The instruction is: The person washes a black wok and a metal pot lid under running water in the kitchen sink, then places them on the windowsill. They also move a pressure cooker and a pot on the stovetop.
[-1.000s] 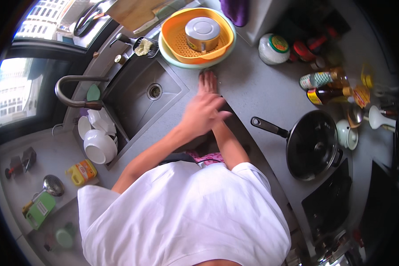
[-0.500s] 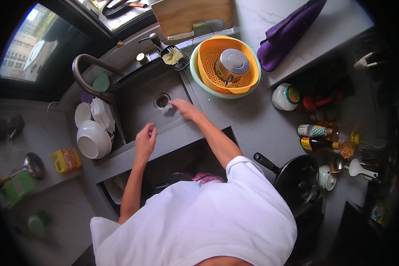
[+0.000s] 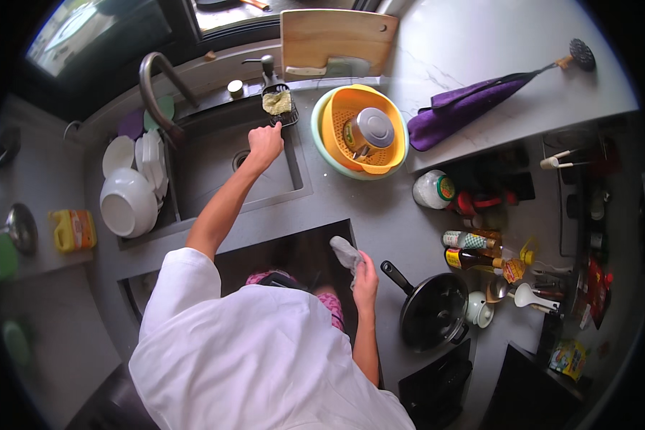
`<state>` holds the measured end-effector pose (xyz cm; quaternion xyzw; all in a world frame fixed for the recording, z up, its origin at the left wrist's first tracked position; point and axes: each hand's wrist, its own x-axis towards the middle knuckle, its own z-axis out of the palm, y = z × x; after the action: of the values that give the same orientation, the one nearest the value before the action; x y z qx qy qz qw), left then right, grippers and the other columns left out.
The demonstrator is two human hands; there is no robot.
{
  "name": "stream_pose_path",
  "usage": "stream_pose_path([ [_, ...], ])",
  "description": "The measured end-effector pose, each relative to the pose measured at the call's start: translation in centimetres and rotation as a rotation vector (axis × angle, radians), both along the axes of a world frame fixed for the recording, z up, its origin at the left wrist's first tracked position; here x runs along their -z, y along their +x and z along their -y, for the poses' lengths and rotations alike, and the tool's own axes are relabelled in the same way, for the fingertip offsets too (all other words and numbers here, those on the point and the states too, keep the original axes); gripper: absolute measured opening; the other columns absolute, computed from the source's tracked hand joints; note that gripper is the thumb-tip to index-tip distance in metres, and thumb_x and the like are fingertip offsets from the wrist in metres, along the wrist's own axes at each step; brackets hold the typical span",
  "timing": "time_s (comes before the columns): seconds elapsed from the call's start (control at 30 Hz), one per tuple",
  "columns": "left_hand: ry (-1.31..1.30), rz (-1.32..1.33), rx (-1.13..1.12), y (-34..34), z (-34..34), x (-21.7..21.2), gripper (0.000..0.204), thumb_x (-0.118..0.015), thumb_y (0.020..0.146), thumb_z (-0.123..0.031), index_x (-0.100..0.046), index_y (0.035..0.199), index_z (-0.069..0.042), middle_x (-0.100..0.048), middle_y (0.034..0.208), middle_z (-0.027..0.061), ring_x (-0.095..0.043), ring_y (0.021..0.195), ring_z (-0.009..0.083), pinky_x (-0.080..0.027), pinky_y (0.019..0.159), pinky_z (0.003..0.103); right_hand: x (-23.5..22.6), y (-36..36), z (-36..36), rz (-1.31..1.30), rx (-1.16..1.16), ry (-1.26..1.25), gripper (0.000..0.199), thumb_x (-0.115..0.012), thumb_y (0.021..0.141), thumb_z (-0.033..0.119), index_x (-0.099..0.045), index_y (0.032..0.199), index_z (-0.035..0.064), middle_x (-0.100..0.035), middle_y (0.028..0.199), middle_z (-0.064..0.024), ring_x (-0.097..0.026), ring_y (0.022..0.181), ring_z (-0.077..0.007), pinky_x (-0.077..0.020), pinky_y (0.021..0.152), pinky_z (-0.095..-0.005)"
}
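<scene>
1. Head view, sink side: left hand (image 3: 265, 143) reaches out over the sink (image 3: 222, 168), arm stretched nearly straight, fingers curled narrow and touching the black sponge tray (image 3: 279, 107) at the back rim. The yellowish sponge (image 3: 277, 101) lies in that tray, beside the faucet (image 3: 161, 86), where it can drain.
2. Head view, bench side: right hand (image 3: 365, 279) hangs low at the bench (image 3: 380, 215) front edge, elbow bent, fingers closed on a grey cloth (image 3: 346, 252), which droops over the edge.
3. Nearby: the black pan (image 3: 433, 312) sits just right of that hand; the yellow colander (image 3: 362, 129) rests in a pale bowl, a metal pot inside it.
</scene>
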<state>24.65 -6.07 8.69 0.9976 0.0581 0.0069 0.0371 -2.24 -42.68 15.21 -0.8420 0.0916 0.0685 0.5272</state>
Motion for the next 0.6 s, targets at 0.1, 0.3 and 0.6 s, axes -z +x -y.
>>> stream_pose_path([
  [0.1, 0.038, -0.093, -0.181, -3.2, -4.6, -0.9, 0.046, -0.058, 0.086, -0.023, -0.06, 0.133, -0.02, -0.074, 0.084, 0.0081, -0.073, 0.075, 0.0265, -0.054, 0.06, 0.042, 0.1, -2.5, 0.8, -0.106, 0.06, 0.169, 0.035, -0.046, 0.103, 0.015, -0.054, 0.133, -0.0023, -0.062, 0.124, -0.0141, -0.058, 0.116, -0.0223, -0.0439, 0.101, -0.0336],
  [0.3, -0.474, -0.009, -0.069, -17.8, -1.6, -4.2, 0.054, -0.065, 0.088, -0.031, -0.05, 0.139, -0.018, -0.069, 0.101, 0.0182, -0.066, 0.092, 0.0407, -0.054, 0.073, 0.048, 2.7, -2.5, -2.8, -0.356, 0.07, 0.781, 0.046, -0.045, 0.105, 0.018, -0.037, 0.147, 0.0035, -0.05, 0.14, -0.0148, -0.055, 0.123, -0.0284, -0.046, 0.103, -0.0394],
  [0.6, -0.605, -0.188, -1.143, -63.0, 1.3, 0.9, 0.038, -0.061, 0.084, -0.033, -0.069, 0.116, -0.013, -0.071, 0.107, 0.0166, -0.067, 0.101, 0.0365, -0.054, 0.089, 0.047, 6.1, 2.0, -13.4, -0.932, -0.624, 0.944, 0.046, -0.041, 0.106, 0.02, -0.035, 0.15, 0.0072, -0.052, 0.141, -0.0126, -0.055, 0.125, -0.0291, -0.0464, 0.105, -0.0418],
])
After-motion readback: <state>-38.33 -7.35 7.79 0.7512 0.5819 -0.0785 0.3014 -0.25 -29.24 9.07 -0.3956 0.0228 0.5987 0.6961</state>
